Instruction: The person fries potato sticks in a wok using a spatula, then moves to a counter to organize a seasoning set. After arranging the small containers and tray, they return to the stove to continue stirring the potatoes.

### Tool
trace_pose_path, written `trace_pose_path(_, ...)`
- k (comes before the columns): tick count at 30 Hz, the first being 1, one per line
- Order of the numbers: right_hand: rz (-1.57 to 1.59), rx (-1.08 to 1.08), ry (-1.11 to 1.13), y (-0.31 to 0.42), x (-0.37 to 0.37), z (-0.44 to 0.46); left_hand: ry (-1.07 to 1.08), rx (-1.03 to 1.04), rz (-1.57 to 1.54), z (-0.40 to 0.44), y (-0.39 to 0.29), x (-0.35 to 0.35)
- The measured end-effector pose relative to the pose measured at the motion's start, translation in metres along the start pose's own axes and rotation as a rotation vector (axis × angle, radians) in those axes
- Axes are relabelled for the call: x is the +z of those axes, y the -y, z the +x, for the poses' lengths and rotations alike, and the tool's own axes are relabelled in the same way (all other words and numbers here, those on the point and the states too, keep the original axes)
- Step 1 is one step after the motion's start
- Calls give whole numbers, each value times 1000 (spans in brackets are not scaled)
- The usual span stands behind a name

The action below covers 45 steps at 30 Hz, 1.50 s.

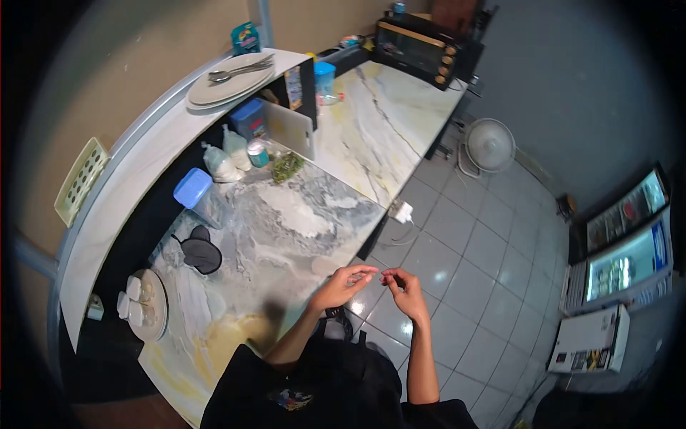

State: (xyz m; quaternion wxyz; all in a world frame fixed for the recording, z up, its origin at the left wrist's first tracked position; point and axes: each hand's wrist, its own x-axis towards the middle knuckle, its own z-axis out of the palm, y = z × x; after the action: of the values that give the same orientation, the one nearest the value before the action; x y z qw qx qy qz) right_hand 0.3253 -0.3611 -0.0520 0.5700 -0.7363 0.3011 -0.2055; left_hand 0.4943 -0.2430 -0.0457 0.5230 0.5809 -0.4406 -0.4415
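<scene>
My left hand is in front of my body near the counter's edge, its fingers stretched toward the right and holding nothing. Close beside it, my right hand has loosely bent fingers with the thumb apart, and nothing shows in it. A small gap separates the two sets of fingertips. Both hands are in the air, with the tiled floor behind them. The marble-patterned counter lies to their left. On it are a dark grey mitt-like cloth item, a blue-lidded plastic container and a bunch of green leaves.
Tied bags of white powder, a jar and a cutting board stand at the back. Plates with cutlery rest on the ledge. A toaster oven, fan, white box and display fridge stand farther off.
</scene>
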Motion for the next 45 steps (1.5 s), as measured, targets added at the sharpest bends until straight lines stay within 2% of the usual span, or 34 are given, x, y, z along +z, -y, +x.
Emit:
trace_pose_path(5,84,-61,140,5,41,94,-254,-15,-110,9,7,-54)
trace_pose_path(7,-104,-152,234,13,63,127,-359,-40,-111,4,6,-72)
trace_pose_path(9,-76,-179,307,8,91,164,-518,-24,-93,-2,10,-86)
trace_pose_path(11,-186,-355,234,0,120,204,-598,-37,-81,-9,11,-100)
trace_pose_path(14,-235,-500,195,-4,161,266,-796,-49,-136,-19,19,-114)
trace_pose_path(17,-441,-406,361,30,183,308,-941,-87,-130,-23,29,-123)
trace_pose_path(18,-439,-422,392,33,191,321,-993,-167,-72,-22,31,-125)
trace_pose_path(21,-531,-522,292,33,221,360,-1110,-73,-231,-9,35,-120)
trace_pose_path(22,-554,-470,325,33,227,368,-1134,-80,-233,-5,31,-119)
trace_pose_path(24,-581,-424,374,28,235,376,-1156,-296,14,6,20,-117)
trace_pose_path(25,-576,-473,346,26,239,378,-1172,-298,9,11,28,-117)
trace_pose_path(27,-583,-509,331,18,243,376,-1251,-132,-134,19,44,-111)
trace_pose_path(29,-515,-648,291,9,243,375,-1241,-215,-135,25,48,-106)
trace_pose_path(30,-490,-642,310,20,238,369,-1226,-285,-112,29,47,-109)
trace_pose_path(33,-481,-555,339,30,235,365,-1169,-210,32,29,46,-113)
trace_pose_path(37,-521,-601,331,34,236,363,-1139,-265,1,28,40,-120)
trace_pose_path(40,-541,-520,324,37,239,360,-1225,-196,-55,23,46,-126)
trace_pose_path(42,-559,-523,317,36,239,359,-1385,-290,87,13,42,-136)
trace_pose_path(43,-566,-519,311,35,239,359,-1376,-287,81,7,48,-142)
trace_pose_path(45,-601,-550,283,33,242,357,-1639,-88,-42,-4,56,-159)
